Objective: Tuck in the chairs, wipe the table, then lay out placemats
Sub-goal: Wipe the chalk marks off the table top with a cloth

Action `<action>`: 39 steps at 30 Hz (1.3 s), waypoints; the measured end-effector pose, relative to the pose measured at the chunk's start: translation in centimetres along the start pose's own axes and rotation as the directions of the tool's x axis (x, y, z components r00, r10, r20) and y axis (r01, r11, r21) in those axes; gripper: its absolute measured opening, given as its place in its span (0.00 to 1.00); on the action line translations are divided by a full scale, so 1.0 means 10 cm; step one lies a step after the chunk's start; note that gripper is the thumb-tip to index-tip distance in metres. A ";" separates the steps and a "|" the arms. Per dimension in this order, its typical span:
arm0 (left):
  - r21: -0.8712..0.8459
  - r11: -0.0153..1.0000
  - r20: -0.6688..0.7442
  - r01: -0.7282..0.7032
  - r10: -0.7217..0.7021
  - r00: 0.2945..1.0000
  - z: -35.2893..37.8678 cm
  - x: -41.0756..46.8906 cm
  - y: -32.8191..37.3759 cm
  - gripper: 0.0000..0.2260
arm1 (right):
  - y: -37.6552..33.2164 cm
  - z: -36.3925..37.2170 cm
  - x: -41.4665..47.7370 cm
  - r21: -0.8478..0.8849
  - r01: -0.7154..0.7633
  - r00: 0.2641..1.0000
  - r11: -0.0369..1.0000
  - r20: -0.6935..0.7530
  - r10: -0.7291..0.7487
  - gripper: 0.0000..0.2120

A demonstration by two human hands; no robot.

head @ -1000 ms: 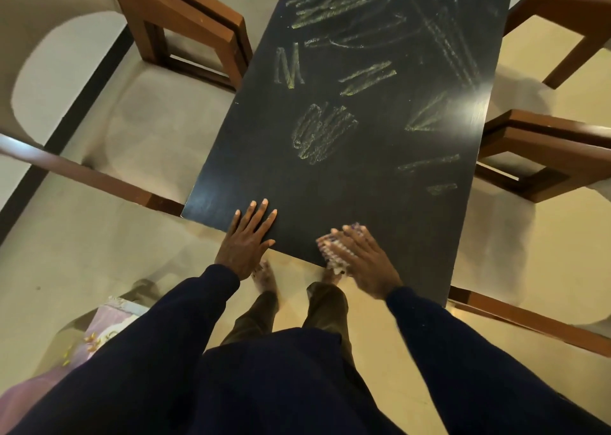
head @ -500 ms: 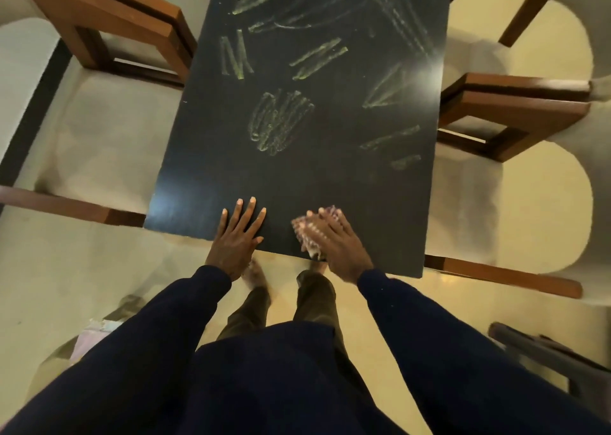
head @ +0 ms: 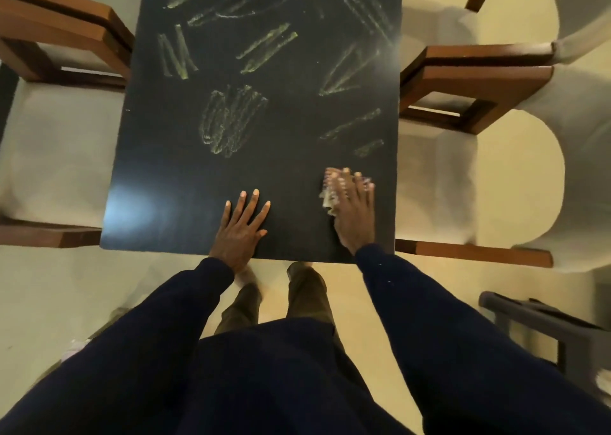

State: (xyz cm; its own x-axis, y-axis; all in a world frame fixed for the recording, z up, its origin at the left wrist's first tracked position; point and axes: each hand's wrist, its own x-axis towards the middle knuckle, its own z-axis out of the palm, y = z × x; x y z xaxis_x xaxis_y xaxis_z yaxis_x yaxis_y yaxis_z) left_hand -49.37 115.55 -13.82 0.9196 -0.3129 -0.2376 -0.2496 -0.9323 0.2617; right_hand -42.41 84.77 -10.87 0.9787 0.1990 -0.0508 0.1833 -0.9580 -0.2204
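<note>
Right fingers (head: 347, 188) straight, pressing cloth (head: 327, 200) beneath on table (head: 198, 177), left fingers (head: 252, 205) spread flat

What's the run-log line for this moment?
phase wiping; left hand flat on black rectangular tabletop; right hand pressing pale cloth; yellow-green chalk scribbles unwiped

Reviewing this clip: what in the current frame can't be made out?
Head view only.
- Cloth: mostly covered by the right hand and motion-blurred; its pattern and size are unclear.
- Table: far end cut off by the top edge.
- Pale object on the floor at lower left: blurred, partly behind the left sleeve; unidentifiable.
</note>
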 end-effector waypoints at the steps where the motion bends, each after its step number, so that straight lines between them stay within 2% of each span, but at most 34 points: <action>1: -0.001 1.000 0.005 -0.011 0.011 1.000 0.00 0.04 0.05 0.34 | -0.07 0.04 -0.10 0.025 0.092 0.995 0.995 0.032 -0.093 0.41; 4: 0.016 0.999 0.002 -0.039 0.039 0.999 -0.01 0.15 0.16 0.34 | -0.02 0.08 -0.60 0.076 0.379 0.905 0.922 0.176 -0.387 0.42; 6: 0.009 0.998 0.010 -0.055 0.055 0.998 -0.03 0.24 0.23 0.35 | 0.32 0.02 -0.90 0.087 0.441 0.870 0.893 0.204 -0.449 0.42; 8: 0.020 0.998 0.011 -0.060 0.060 0.998 -0.04 0.30 0.28 0.35 | 0.70 -0.10 -1.06 0.071 0.349 0.923 0.935 0.149 -0.355 0.43; 11: 0.014 0.998 0.023 -0.058 0.058 0.998 -0.06 0.35 0.36 0.35 | 0.99 -0.23 -0.90 0.040 0.095 0.994 0.995 0.042 -0.097 0.41; 15: 0.030 0.995 0.063 -0.090 0.088 0.994 -0.09 0.42 0.49 0.35 | 0.68 -0.16 -0.41 0.038 -0.124 0.990 0.992 -0.067 0.126 0.39; 17: 0.030 0.992 0.098 -0.120 0.117 0.988 -0.11 0.45 0.57 0.36 | 0.47 -0.10 -0.33 0.068 -0.089 0.995 0.994 -0.034 0.092 0.39; 19: 0.018 0.990 0.117 -0.137 0.134 0.984 -0.11 0.47 0.64 0.36 | 0.36 -0.04 -0.49 0.106 0.048 0.998 0.993 0.031 -0.052 0.41; 21: 0.000 0.991 0.117 -0.135 0.134 0.984 -0.12 0.51 0.70 0.36 | 0.44 -0.02 -0.82 0.138 0.172 0.980 0.975 0.081 -0.184 0.44; 23: 0.000 0.991 0.112 -0.133 0.132 0.985 -0.12 0.54 0.75 0.36 | 0.66 -0.02 -1.18 0.155 0.218 0.965 0.964 0.112 -0.236 0.45; 27: 0.020 0.988 0.122 -0.156 0.153 0.981 -0.13 0.61 0.79 0.37 | 1.11 -0.11 -1.44 0.169 0.192 0.971 0.967 0.107 -0.212 0.44; 30: 0.024 0.988 0.149 -0.150 0.145 0.978 -0.17 0.68 0.83 0.36 | 1.19 -0.20 -1.12 0.172 0.173 0.979 0.970 0.080 -0.189 0.42; 33: 0.010 0.992 0.166 -0.125 0.122 0.979 -0.21 0.71 0.88 0.35 | 1.10 -0.26 -0.55 0.135 0.063 0.998 0.989 0.012 -0.065 0.43; 36: -0.030 0.998 0.184 -0.056 0.061 0.981 -0.24 0.70 0.89 0.35 | 0.90 -0.27 0.05 0.103 0.014 1.000 0.995 -0.028 -0.012 0.41; 39: -0.063 0.996 0.203 0.059 -0.045 0.978 -0.30 0.62 0.85 0.35 | 0.62 -0.20 0.36 0.131 0.068 0.998 0.989 -0.020 -0.066 0.42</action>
State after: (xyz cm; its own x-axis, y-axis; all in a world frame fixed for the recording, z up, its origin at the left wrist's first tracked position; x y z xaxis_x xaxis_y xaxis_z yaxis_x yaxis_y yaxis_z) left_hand -44.90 106.25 -10.24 0.8492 -0.3011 -0.4338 -0.1757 -0.9358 0.3055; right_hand -37.57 79.13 -10.43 0.9660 0.2579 -0.0164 0.2361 -0.9067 -0.3495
